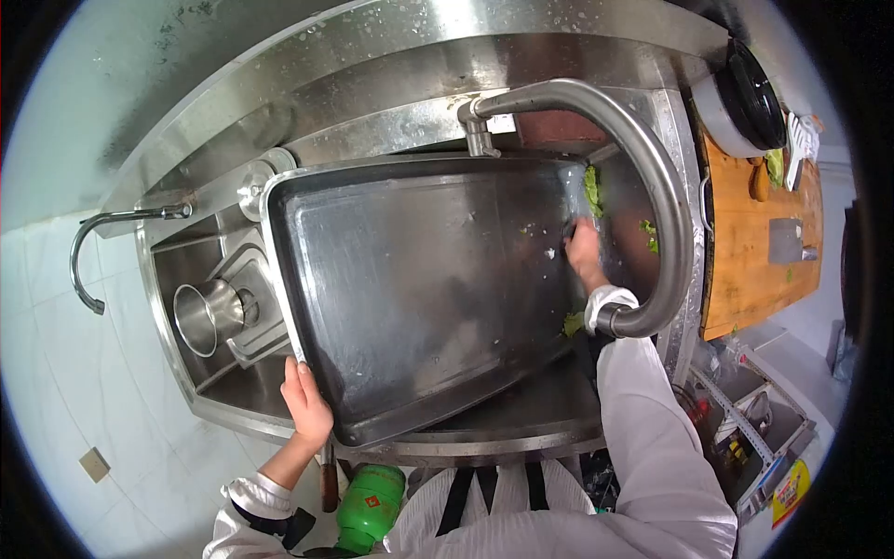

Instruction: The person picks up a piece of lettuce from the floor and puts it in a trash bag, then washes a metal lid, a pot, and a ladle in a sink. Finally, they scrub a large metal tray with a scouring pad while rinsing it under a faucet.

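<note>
A large metal tray (410, 270) lies tilted across the steel sink, its left end raised on the rim. At its lower left edge, my left hand (305, 402) has its fingers against the tray's outer side. Near the tray's right end is my right hand (584, 250), its fingers curled over something dark that I cannot make out. Green leaf scraps (593, 191) lie beside that hand, and another leaf (573, 323) sits below it. Small white bits are scattered on the tray by my right hand. The large curved faucet (670, 186) arches over my right wrist.
A steel pot (207, 317) stands in the left basin, near a thin faucet (88, 261). At the right are a wooden board (745, 270) with a cleaver (790, 240) and a white container (731, 116) with a black lid. A green gas cylinder (371, 508) stands below.
</note>
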Motion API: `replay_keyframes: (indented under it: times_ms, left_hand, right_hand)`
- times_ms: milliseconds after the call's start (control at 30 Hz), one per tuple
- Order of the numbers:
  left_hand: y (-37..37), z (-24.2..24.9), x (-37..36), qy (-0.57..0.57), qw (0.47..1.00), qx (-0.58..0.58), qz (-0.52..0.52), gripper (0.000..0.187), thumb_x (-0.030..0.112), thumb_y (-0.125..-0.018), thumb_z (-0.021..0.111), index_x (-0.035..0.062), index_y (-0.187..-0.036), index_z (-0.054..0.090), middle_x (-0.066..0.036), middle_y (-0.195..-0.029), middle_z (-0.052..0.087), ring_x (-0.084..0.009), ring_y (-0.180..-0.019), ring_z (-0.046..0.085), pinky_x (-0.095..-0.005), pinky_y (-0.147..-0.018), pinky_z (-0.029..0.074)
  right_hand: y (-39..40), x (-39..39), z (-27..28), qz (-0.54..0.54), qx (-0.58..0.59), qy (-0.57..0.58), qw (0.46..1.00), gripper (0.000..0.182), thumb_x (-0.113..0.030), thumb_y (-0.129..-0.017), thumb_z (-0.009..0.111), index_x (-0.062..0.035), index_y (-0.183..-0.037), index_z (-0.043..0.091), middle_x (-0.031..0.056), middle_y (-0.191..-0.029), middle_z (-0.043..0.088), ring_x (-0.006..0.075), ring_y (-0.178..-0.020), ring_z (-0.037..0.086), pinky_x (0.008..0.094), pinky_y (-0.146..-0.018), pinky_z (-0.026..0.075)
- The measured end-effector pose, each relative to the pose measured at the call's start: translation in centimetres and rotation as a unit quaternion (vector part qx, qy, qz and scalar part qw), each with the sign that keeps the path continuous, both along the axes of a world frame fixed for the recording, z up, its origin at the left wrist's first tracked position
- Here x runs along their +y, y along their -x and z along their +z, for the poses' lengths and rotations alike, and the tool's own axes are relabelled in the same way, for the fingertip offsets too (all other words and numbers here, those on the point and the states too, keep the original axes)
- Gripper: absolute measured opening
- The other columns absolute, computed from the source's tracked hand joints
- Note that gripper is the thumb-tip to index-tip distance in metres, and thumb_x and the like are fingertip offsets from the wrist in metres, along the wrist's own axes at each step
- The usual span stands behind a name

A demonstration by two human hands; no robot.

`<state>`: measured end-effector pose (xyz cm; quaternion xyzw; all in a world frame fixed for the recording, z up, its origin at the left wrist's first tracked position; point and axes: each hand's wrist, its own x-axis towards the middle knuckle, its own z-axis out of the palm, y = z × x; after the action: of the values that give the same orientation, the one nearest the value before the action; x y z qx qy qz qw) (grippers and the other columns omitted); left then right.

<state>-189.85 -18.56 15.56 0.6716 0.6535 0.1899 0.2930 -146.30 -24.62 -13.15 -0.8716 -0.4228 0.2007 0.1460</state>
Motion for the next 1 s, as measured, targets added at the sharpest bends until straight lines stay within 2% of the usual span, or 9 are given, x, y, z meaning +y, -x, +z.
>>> replay_keyframes:
  times_ms: [100, 267, 333, 400, 533, 600, 767, 867, 1000]
  left_hand:
    - [-0.2, 0.1, 0.3, -0.006, 1.0, -0.012, -0.001, 0.028, 0.019, -0.093, 0.034, 0.0016, -0.071, 0.033, -0.008, -0.049, 0.026, -0.0136, -0.044, 0.025, -0.0343, -0.043, 0.02]
    - [-0.5, 0.2, 0.3, 0.001, 1.0, -0.019, 0.006, 0.027, 0.018, -0.093, 0.034, 0.0014, -0.073, 0.035, -0.008, -0.05, 0.027, -0.0127, -0.045, 0.025, -0.0334, -0.043, 0.02]
    - [-0.4, 0.4, 0.3, 0.005, 1.0, -0.02, 0.0, 0.026, 0.018, -0.093, 0.034, 0.0008, -0.074, 0.036, -0.009, -0.05, 0.028, -0.0133, -0.045, 0.026, -0.0335, -0.043, 0.022]
    - [-0.2, 0.3, 0.2, 0.0, 1.0, -0.016, -0.001, 0.026, 0.018, -0.093, 0.034, 0.0006, -0.074, 0.036, -0.009, -0.05, 0.028, -0.0134, -0.045, 0.027, -0.0337, -0.043, 0.022]
    - [-0.5, 0.6, 0.3, 0.005, 1.0, 0.002, 0.004, 0.026, 0.018, -0.093, 0.034, 0.0002, -0.074, 0.036, -0.01, -0.05, 0.028, -0.0142, -0.044, 0.027, -0.0344, -0.043, 0.023]
    - [-0.5, 0.7, 0.3, 0.013, 1.0, 0.011, 0.01, 0.025, 0.018, -0.093, 0.034, 0.0, -0.075, 0.037, -0.01, -0.05, 0.028, -0.0144, -0.044, 0.027, -0.0343, -0.043, 0.023]
    - [-0.2, 0.5, 0.2, 0.019, 1.0, 0.0, 0.01, 0.025, 0.017, -0.093, 0.034, -0.0002, -0.075, 0.037, -0.01, -0.05, 0.028, -0.0145, -0.044, 0.028, -0.0337, -0.042, 0.023]
    - [-0.1, 0.2, 0.2, -0.001, 1.0, -0.002, 0.013, 0.025, 0.017, -0.092, 0.035, 0.0002, -0.074, 0.036, -0.011, -0.05, 0.028, -0.0153, -0.044, 0.028, -0.0335, -0.042, 0.023]
    - [0.0, 0.3, 0.2, 0.022, 1.0, 0.003, 0.01, 0.024, 0.016, -0.092, 0.035, 0.0002, -0.074, 0.036, -0.013, -0.051, 0.03, -0.0211, -0.043, 0.029, -0.0357, -0.043, 0.025]
  right_hand:
    - [2.7, -0.8, 2.3, -0.051, 0.103, 0.14, 0.983, 0.037, -0.011, -0.055, 0.079, -0.0019, -0.086, 0.061, 0.0159, -0.086, 0.06, 0.0306, -0.081, 0.06, 0.0369, -0.072, 0.048]
    - [11.8, 4.7, 10.6, -0.002, 0.189, -0.155, 0.97, 0.027, -0.006, -0.061, 0.071, -0.0012, -0.086, 0.061, 0.0159, -0.087, 0.06, 0.0329, -0.084, 0.057, 0.0378, -0.075, 0.045]
    - [11.2, 7.6, 8.2, 0.017, 0.098, -0.265, 0.959, 0.024, -0.006, -0.065, 0.068, -0.001, -0.087, 0.06, 0.0161, -0.089, 0.059, 0.033, -0.085, 0.056, 0.0382, -0.076, 0.044]
    - [7.6, 7.3, 4.5, -0.106, 0.01, -0.23, 0.967, 0.022, -0.007, -0.064, 0.07, -0.0006, -0.084, 0.061, 0.0152, -0.088, 0.06, 0.033, -0.083, 0.057, 0.0368, -0.075, 0.045]
    - [2.6, 0.7, 1.4, -0.275, 0.078, 0.006, 0.958, 0.023, -0.006, -0.064, 0.068, -0.0043, -0.087, 0.063, 0.0147, -0.09, 0.061, 0.0328, -0.085, 0.058, 0.0379, -0.078, 0.046]
    - [4.8, 0.9, 0.2, -0.204, -0.038, 0.007, 0.978, 0.022, 0.001, -0.062, 0.062, -0.0045, -0.083, 0.062, 0.0141, -0.088, 0.059, 0.0325, -0.085, 0.057, 0.0386, -0.078, 0.045]
    - [6.4, 4.8, 3.5, 0.005, 0.013, -0.199, 0.98, 0.028, 0.005, -0.066, 0.06, -0.0007, -0.093, 0.055, 0.0165, -0.094, 0.054, 0.0338, -0.095, 0.05, 0.038, -0.084, 0.039]
    - [5.0, 5.2, 2.0, -0.242, 0.021, -0.09, 0.966, 0.03, 0.005, -0.065, 0.06, 0.0009, -0.094, 0.056, 0.0178, -0.093, 0.054, 0.034, -0.093, 0.05, 0.0396, -0.085, 0.039]
    - [12.6, 5.5, 9.1, 0.03, 0.113, -0.25, 0.961, 0.028, 0.001, -0.063, 0.063, -0.0022, -0.09, 0.058, 0.0142, -0.089, 0.054, 0.033, -0.089, 0.05, 0.0389, -0.08, 0.04]
